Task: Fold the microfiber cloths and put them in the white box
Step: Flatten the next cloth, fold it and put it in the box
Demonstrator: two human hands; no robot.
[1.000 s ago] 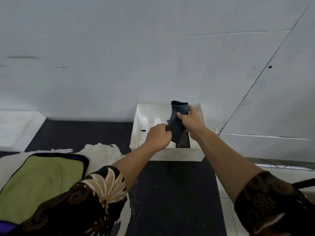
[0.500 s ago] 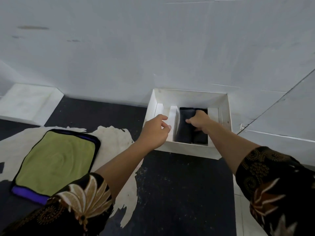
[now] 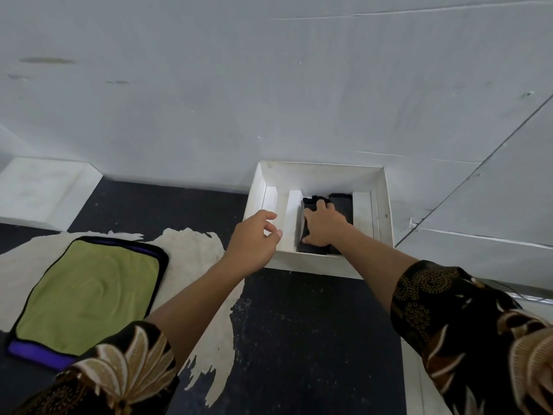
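right hand [image 3: 324, 224] is down inside the white box [image 3: 385, 211], fingers laid pretty flat on the folded black microfiber cloth [image 3: 342, 206] that sits between two white dividers. left hand [image 3: 254, 244] hovers over the box's front-left corner, fingers loosely curled around nothing. green microfiber cloth [image 3: 86, 295] lies flat, well off to the left.
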